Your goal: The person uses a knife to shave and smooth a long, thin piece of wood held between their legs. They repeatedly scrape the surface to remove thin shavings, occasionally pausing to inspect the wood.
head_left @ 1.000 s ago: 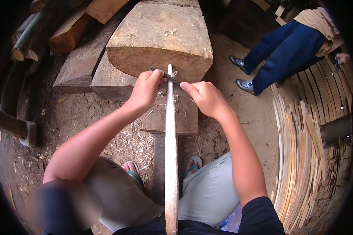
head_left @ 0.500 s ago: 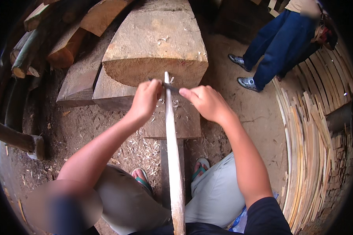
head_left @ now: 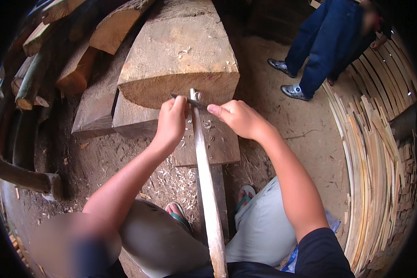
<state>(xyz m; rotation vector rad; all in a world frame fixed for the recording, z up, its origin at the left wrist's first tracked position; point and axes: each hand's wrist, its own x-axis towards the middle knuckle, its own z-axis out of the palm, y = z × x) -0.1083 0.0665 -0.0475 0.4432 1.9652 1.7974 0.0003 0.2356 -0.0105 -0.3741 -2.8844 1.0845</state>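
A long pale wooden stick (head_left: 204, 162) runs from my waist out to a big wood block, its far tip close to the block's front face. Across the stick near that tip lies a dark knife blade (head_left: 197, 103). My left hand (head_left: 172, 121) is closed on the blade's left end. On its right end my right hand (head_left: 242, 119) is closed, thumb laid along the tool; the fingers hide its handle. A thin curled shaving (head_left: 198, 95) stands just beyond the blade. More curls lie on the lower wood block (head_left: 220, 149) beneath.
The large wood block (head_left: 180, 51) rises ahead. Cut logs (head_left: 78, 74) are stacked at the left, near a wooden-handled tool (head_left: 23, 173). Long strips of wood (head_left: 361, 185) curve along the right. A person in blue trousers (head_left: 317, 46) stands at the far right. Shavings (head_left: 171, 185) litter the ground.
The view has shifted slightly, and the stick's near end now appears farther right. Both hands keep their grip on the knife near the stick's far tip.
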